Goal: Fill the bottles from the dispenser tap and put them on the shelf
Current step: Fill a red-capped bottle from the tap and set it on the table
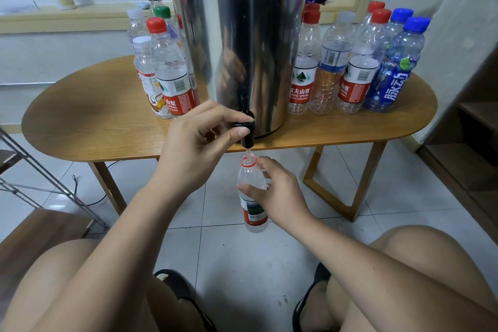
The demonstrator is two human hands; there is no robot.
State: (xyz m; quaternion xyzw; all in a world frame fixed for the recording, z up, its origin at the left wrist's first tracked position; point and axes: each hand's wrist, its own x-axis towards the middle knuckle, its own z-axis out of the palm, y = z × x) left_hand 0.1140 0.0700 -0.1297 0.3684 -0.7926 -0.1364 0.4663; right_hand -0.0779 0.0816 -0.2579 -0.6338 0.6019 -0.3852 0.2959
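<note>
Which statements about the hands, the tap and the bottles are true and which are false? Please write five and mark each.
1. The left hand pinches the tap. True.
2. The right hand holds a bottle under the tap. True.
3. That bottle has its cap on. False: its mouth is open.
4. The dispenser stands on the floor. False: it stands on the table.
5. Two blue-capped bottles stand on the table. True.

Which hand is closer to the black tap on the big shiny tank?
Left. The left hand pinches the tap by its handle; the right hand is lower down, holding the bottle under the spout.
</note>
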